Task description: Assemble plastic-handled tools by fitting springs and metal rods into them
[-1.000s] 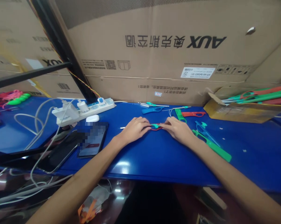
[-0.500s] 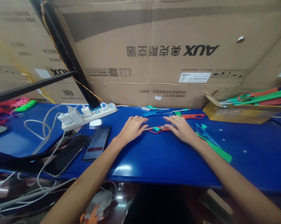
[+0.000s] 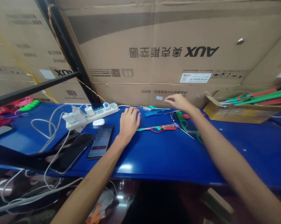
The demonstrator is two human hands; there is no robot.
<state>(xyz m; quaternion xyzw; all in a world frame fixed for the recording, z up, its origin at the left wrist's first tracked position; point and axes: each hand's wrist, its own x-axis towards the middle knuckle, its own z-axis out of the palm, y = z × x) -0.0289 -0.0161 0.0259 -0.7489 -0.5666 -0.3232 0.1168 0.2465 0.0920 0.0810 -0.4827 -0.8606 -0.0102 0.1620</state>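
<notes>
My left hand (image 3: 129,123) rests on the blue table with its fingers stretched forward. Close by its fingertips lies a red lighter-like handle (image 3: 169,127) with a teal trigger piece and a long thin rod. Raised over the back of the table, my right hand (image 3: 179,102) has its fingers drawn together; whatever they may hold cannot be made out. Below it are a green handle (image 3: 181,120) and a thin metal rod with a purple end (image 3: 184,130). A blue handle (image 3: 155,113) and small teal-and-metal parts (image 3: 152,108) lie between the hands, farther back.
At the right back stands an open cardboard box (image 3: 238,114) of coloured handles. A white power strip (image 3: 96,116) with cables, an earbud case (image 3: 98,122) and two phones (image 3: 100,143) lie on the left. A large carton (image 3: 154,31) walls off the back.
My right hand has risen and moved back, off the red handle. My left hand has turned its fingers forward and shifted slightly left. The purple-ended rod and green handle now show.
</notes>
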